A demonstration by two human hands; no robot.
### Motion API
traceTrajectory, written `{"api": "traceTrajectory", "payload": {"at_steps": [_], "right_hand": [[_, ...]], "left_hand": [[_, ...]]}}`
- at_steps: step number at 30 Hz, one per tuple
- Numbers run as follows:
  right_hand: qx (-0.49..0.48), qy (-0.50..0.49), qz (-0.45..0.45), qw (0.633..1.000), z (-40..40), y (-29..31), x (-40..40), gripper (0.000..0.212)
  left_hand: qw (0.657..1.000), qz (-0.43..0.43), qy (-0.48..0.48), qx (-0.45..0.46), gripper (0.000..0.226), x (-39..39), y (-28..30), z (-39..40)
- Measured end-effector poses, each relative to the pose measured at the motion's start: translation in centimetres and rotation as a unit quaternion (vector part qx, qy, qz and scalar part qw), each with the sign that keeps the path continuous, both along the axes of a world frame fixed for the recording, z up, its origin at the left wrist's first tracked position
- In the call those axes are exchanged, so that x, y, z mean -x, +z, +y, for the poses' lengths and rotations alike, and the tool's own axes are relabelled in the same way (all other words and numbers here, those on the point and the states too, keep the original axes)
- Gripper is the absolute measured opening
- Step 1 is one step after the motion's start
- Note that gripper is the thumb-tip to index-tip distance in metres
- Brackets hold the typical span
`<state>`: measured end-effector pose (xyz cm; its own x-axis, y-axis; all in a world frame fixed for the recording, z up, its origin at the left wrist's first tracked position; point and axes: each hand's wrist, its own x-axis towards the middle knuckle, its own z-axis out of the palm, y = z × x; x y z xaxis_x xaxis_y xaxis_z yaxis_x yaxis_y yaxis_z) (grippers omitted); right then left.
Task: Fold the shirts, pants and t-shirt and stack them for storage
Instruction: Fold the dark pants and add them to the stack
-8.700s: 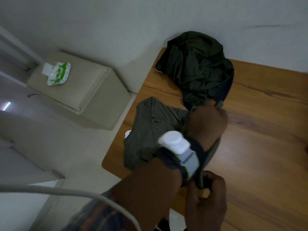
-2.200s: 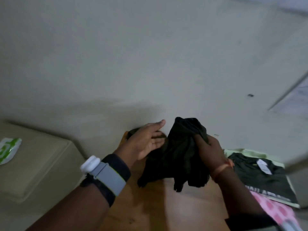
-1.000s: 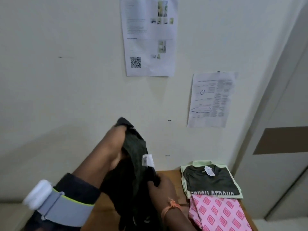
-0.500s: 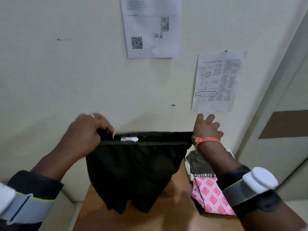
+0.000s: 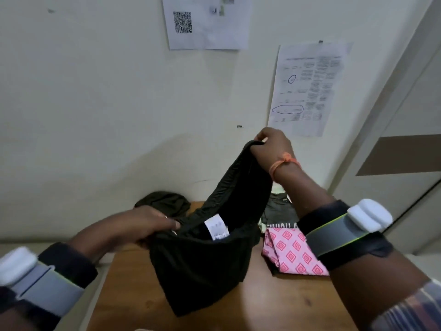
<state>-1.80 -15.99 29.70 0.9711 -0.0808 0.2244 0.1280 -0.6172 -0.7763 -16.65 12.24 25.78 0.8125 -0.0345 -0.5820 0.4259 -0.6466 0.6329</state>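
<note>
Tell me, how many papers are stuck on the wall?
2. One paper with a square code is at the top middle. The other paper with blue circles hangs lower, to its right, above the right hand. More may be out of view.

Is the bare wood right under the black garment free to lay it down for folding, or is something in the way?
Nothing visible blocks it. The black garment hangs from the left hand and right hand over bare table. The pink patterned cloth lies to the right, the dark crumpled garment at the far edge.
</note>
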Motion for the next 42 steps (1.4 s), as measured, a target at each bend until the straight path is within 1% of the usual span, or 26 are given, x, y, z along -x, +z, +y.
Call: {"api": "traceTrajectory", "payload": {"at_steps": [2,3,5,6,8,12,14,15,17,18,19,21,22,23,25,27,29,31,32,34,35,36,37,39,40,42], "right_hand": [[0.109,0.039,-0.028,0.993,-1.3,1.6,-0.6,0.021],[0.165,0.055,-0.034,0.984,-2.4,2.3,-1.0,0.025],[0.264,0.087,-0.02,0.96,-4.1,3.8,-1.4,0.029],[0.296,0.09,-0.001,0.951,-4.9,4.3,-1.7,0.031],[0.309,0.085,0.06,0.945,-5.8,5.2,-1.9,0.03],[0.169,0.115,0.218,0.954,-6.1,7.0,-1.4,0.03],[0.101,0.151,0.242,0.953,-6.8,8.1,-0.9,0.032],[0.046,0.168,0.242,0.955,-7.3,8.6,-0.6,0.032],[-0.116,0.16,0.212,0.957,-8.1,9.7,-0.7,0.03],[-0.183,0.138,0.177,0.957,-8.4,10.1,-1.0,0.03],[-0.225,0.107,0.132,0.959,-8.6,10.2,-1.3,0.029],[-0.237,0.063,0.063,0.967,-8.5,10.0,-1.7,0.029],[-0.235,0.059,0.052,0.969,-8.4,9.7,-1.9,0.03],[-0.242,0.064,0.065,0.966,-8.1,8.8,-2.0,0.031],[-0.282,0.072,0.081,0.953,-7.9,7.9,-1.1,0.033],[-0.338,0.046,0.039,0.939,-8.2,7.2,-0.1,0.034],[-0.39,0.048,-0.016,0.919,-8.6,6.6,0.9,0.038],[-0.425,0.087,-0.064,0.899,-7.9,8.1,1.5,0.049],[-0.441,0.126,-0.068,0.886,-7.2,9.0,1.6,0.056],[-0.457,0.202,-0.058,0.864,-5.2,10.2,0.9,0.06],[-0.448,0.225,-0.047,0.864,-3.9,11.3,0.6,0.057],[-0.422,0.244,-0.035,0.872,-2.3,11.9,0.6,0.052],[-0.368,0.252,-0.029,0.894,-0.6,12.4,0.7,0.043],[-0.224,0.257,-0.048,0.939,2.8,12.9,1.0,0.027],[-0.187,0.255,-0.052,0.947,4.1,12.8,1.3,0.023],[-0.186,0.22,-0.052,0.956,5.8,12.7,1.5,0.024]], "left_hand": [[0.996,-0.009,0.043,-0.084,0.024,-1.8,0.4,1.5],[0.993,-0.005,0.059,-0.098,0.021,-2.7,1.2,2.3],[0.99,-0.018,0.111,-0.089,0.014,-3.7,3.3,4.1],[0.987,-0.031,0.136,-0.082,0.018,-4.4,4.5,4.7],[0.98,-0.055,0.175,-0.071,0.027,-5.9,6.9,5.1],[0.975,-0.076,0.165,-0.131,0.034,-8.6,10.6,4.9],[0.974,-0.1,0.14,-0.147,0.028,-9.2,12.0,4.4],[0.974,-0.109,0.127,-0.155,0.025,-9.2,12.8,4.2],[0.973,-0.129,0.111,-0.155,0.023,-9.1,14.3,3.9],[0.974,-0.141,0.124,-0.129,0.024,-9.0,14.9,3.8],[0.973,-0.151,0.152,-0.085,0.026,-8.9,15.3,3.9],[0.964,-0.166,0.206,0.019,0.032,-8.7,15.7,3.8],[0.952,-0.184,0.234,0.064,0.034,-8.7,15.9,3.7],[0.938,-0.204,0.264,0.099,0.034,-8.6,15.4,4.0],[0.906,-0.246,0.301,0.17,0.036,-7.9,15.0,4.2],[0.873,-0.281,0.323,0.235,0.036,-6.5,14.1,3.9],[0.848,-0.328,0.311,0.279,0.04,-4.9,13.0,3.0],[0.822,-0.376,0.253,0.345,0.042,-3.6,13.9,1.9],[0.819,-0.382,0.213,0.372,0.043,-3.4,14.5,1.3],[0.838,-0.388,0.147,0.354,0.047,-4.0,15.6,0.1],[0.854,-0.388,0.122,0.324,0.048,-4.9,16.4,-0.6],[0.872,-0.384,0.098,0.288,0.048,-5.8,16.8,-1.8],[0.889,-0.38,0.078,0.244,0.047,-6.7,17.0,-3.0],[0.912,-0.371,0.043,0.169,0.042,-8.2,16.9,-5.7],[0.917,-0.364,0.052,0.157,0.041,-8.6,16.6,-6.8],[0.908,-0.361,0.102,0.187,0.048,-9.0,15.8,-8.3]]}}
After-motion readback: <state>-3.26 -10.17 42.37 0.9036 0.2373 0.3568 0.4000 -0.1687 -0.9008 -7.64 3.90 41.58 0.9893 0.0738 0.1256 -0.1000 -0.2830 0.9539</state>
